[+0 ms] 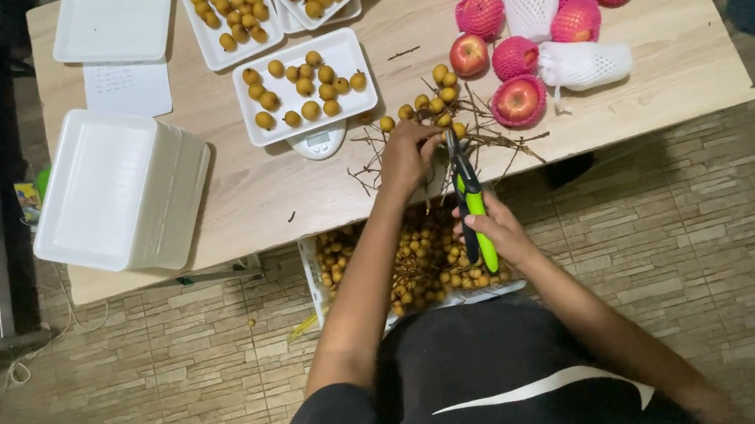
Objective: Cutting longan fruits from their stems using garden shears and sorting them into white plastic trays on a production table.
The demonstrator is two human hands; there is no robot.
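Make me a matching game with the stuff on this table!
Things:
1. scissors
2. apples
3. tray on the scale
4. crate

Places or looks:
A. wrapped in pink foam nets
B. under the table edge, full of small fruit
C. in the right hand
D. white, holding a few small fruits

Pairs: 1-C, 2-A, 3-D, 4-B
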